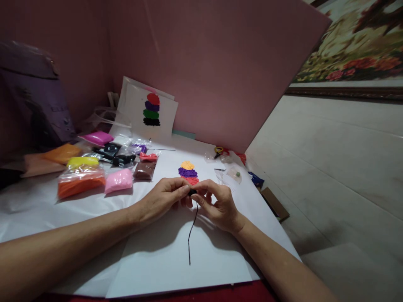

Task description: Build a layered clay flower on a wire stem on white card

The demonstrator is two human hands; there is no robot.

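My left hand (165,195) and my right hand (220,205) meet over a white sheet (176,268). Between the fingertips of both is a small black lump of modelling clay (192,192). From below it a thin dark strand (189,241) runs toward me; I cannot tell whether it hangs or lies on the paper, or whether it joins the lump. Just beyond my fingers, stacked textured patches show on the sheet: a yellow-orange patch (187,165), a purple patch (188,172) and a coral-red patch (191,180), its lower part covered by my hands.
To the left lie several clay packets, including an orange packet (81,183), a pink packet (119,181) and a brown packet (145,170). A card with coloured patches (166,113) leans on the wall. Yellow-handled scissors (218,150) and clear plastic (234,174) lie at right.
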